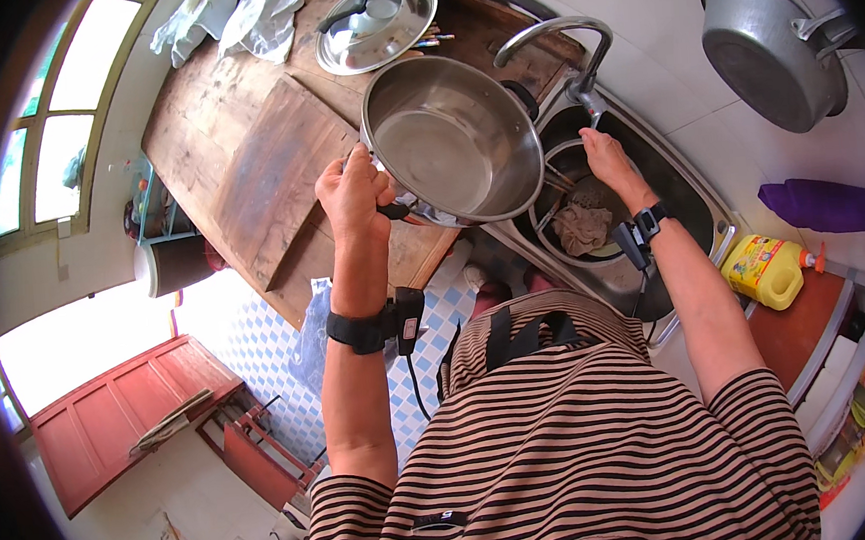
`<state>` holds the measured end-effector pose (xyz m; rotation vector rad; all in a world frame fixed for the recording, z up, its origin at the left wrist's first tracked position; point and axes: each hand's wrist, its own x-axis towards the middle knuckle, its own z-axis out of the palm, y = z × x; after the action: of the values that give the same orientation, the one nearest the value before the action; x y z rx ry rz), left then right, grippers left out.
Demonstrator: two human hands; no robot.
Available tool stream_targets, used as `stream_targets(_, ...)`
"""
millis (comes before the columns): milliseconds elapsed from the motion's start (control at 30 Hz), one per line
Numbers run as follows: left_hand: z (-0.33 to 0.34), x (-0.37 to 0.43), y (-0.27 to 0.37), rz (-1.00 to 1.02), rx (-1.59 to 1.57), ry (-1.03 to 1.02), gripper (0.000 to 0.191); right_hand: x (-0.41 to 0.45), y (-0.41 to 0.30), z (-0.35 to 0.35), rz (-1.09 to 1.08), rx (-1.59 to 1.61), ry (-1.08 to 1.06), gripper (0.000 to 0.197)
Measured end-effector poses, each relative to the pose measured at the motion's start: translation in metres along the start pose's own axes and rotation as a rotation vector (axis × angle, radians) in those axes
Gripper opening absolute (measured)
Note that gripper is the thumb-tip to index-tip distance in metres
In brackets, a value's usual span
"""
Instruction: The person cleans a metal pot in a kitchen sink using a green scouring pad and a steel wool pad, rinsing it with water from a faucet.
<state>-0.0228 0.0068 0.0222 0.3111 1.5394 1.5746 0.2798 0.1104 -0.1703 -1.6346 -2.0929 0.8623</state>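
Observation:
My left hand [355, 189] grips one side handle of a wide stainless steel pot [454, 144]. The pot is held up, tilted so its inside faces me, between the wooden counter and the sink; I see no food in it. My right hand [611, 161] has its fingers on the lever of the curved faucet [562, 31]. Below that hand, a basin [578, 252] stands in the sink [699, 214], with a wadded beige cloth [582, 228] and a pair of tongs or sticks in it. Whether water runs from the spout cannot be made out.
A wooden cutting board [283, 182] and a steel lid [377, 22] lie on the wooden counter [203, 113], near crumpled plastic bags [261, 18]. A yellow detergent jug [763, 269] stands right of the sink. An aluminium pot [774, 50] and a purple cloth [826, 203] hang on the wall.

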Motion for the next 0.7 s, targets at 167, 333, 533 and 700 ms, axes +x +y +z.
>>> stream_targets(167,0.004,0.006,-0.002,0.001,-0.058,-0.016,0.017,-0.001,0.0,-0.002,-0.014,-0.014,0.011,0.028)
stream_targets(333,0.008,0.009,-0.004,-0.01,-0.073,-0.015,0.017,-0.004,0.009,-0.004,-0.013,-0.105,-0.06,0.025)
stream_targets(533,0.005,0.017,-0.002,-0.016,-0.045,-0.013,0.017,-0.012,0.031,-0.004,-0.15,0.017,0.055,0.023)
stream_targets(700,0.011,0.013,0.0,-0.019,-0.02,-0.042,0.017,-0.013,0.031,-0.003,-0.08,-0.015,0.037,0.022)
